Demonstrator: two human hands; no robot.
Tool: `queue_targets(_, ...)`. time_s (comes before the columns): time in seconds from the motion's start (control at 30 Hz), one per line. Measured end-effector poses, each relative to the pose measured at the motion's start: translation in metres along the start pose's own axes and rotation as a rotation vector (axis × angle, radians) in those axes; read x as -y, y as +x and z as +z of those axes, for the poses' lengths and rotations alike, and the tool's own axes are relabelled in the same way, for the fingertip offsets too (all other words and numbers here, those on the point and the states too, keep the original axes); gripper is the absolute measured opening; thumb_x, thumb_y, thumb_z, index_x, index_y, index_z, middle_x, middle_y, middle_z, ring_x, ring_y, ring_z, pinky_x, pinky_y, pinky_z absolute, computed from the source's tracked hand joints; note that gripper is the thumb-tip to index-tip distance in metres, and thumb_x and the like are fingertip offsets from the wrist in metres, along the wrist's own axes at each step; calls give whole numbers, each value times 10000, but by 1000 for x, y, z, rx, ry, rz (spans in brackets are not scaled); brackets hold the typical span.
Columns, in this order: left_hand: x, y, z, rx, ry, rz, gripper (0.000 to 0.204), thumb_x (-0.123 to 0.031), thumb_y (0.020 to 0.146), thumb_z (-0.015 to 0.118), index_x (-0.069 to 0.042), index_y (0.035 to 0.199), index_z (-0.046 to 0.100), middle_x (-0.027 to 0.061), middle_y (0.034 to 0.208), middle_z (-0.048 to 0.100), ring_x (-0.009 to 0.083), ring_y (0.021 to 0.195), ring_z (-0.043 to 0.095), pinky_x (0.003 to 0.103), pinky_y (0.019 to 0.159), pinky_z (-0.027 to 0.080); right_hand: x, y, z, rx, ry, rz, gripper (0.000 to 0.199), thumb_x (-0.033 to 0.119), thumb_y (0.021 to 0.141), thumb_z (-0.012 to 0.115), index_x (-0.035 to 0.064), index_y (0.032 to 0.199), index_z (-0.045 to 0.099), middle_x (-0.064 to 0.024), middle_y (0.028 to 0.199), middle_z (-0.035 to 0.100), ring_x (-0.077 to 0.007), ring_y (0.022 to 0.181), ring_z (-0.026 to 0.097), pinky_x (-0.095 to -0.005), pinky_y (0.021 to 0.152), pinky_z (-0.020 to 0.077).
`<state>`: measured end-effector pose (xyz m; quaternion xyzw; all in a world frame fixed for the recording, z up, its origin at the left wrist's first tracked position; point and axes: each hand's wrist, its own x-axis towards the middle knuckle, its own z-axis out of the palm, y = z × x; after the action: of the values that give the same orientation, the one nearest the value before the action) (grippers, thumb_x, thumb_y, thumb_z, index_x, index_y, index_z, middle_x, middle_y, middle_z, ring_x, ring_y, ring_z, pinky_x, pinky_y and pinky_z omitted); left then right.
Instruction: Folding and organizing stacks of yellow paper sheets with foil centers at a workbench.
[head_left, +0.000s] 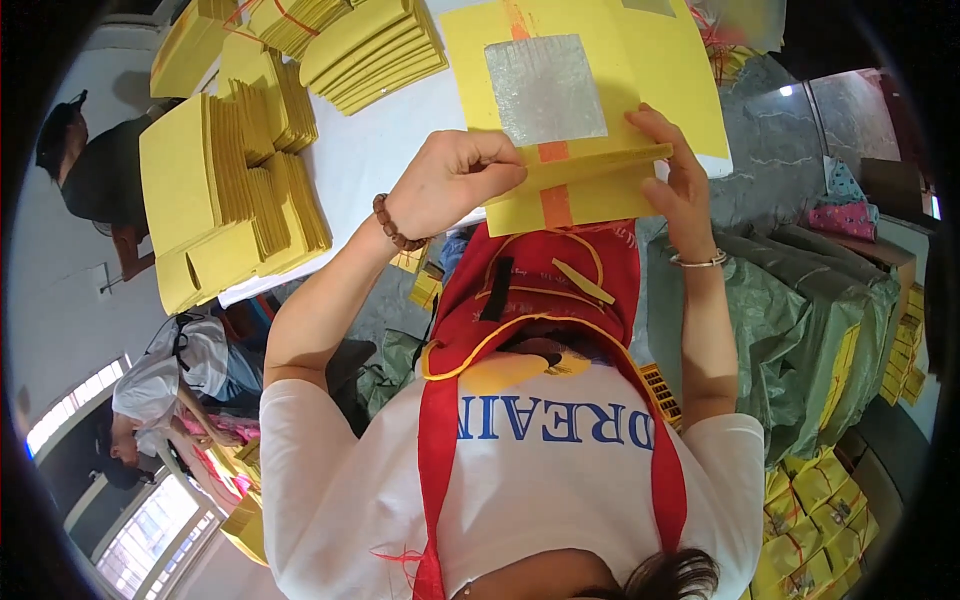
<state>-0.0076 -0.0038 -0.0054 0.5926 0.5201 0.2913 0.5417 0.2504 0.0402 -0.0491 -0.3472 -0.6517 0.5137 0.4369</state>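
A stack of yellow paper sheets (670,60) lies on the white table (380,150); the top sheet bears a silver foil square (545,88) and an orange stripe (555,205). The near edge of the stack is folded up into a flap (590,165). My left hand (455,180), with a brown bead bracelet at the wrist, is closed and pinches the flap's left end. My right hand (675,165), wearing a silver bangle, grips the flap's right end with the fingers on top. A red apron with yellow trim (545,285) hangs over my front, below the sheets.
Several piles of folded yellow paper (230,190) stand on the table's left and far side (370,45). Green sacks (800,310) lie at the right, with tied yellow bundles (820,520) below them. Two other people (100,170) (170,390) are at the left.
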Motion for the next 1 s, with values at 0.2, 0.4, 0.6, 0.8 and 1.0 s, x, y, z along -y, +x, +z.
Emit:
queue_targets(0.2, -8, -7, 1, -8, 145, 103, 176, -133, 802, 618, -7, 924, 634, 62, 737, 605, 112, 659, 544, 248, 590, 424, -7, 10, -10, 24, -200, 42, 311, 86, 768, 674, 22, 1063, 597, -77, 1184, 536, -210, 1180, 464, -315, 944, 398)
queue_targets(0.4, 9, -1, -11, -288, 874, 600, 462, -86, 663, 670, -84, 1118, 589, 99, 1074, 579, 278, 994, 500, 378, 858, 389, -18, 13, -9, -14, -78, 63, 319, 82, 757, 685, 25, 1057, 595, -88, 1158, 535, -209, 1081, 513, -287, 888, 424)
queue_targets(0.6, 16, 7, -17, -350, 1044, 771, 360, -89, 701, 592, -103, 1060, 617, 82, 1091, 574, 260, 940, 536, 348, 769, 434, 7, 19, -10, 8, -358, -124, 405, 60, 666, 721, 77, 1057, 615, -68, 1228, 509, -249, 1199, 431, -347, 954, 390)
queue_targets(0.8, -7, -29, -4, -287, 1136, 832, 347, -170, 707, 614, -83, 1043, 628, 106, 1038, 598, 251, 899, 559, 338, 737, 434, 32, 2, -19, 148, -649, -378, 287, 151, 673, 724, 106, 948, 654, -80, 1161, 572, -269, 1172, 468, -363, 958, 359)
queue_targets(1.0, 6, -40, 14, -241, 578, 537, 334, -81, 686, 608, -60, 1019, 617, 92, 925, 615, 263, 840, 566, 328, 699, 461, 31, -11, -18, 361, -616, -295, 199, 118, 697, 702, 88, 886, 647, -47, 937, 651, -241, 903, 601, -358, 793, 420)
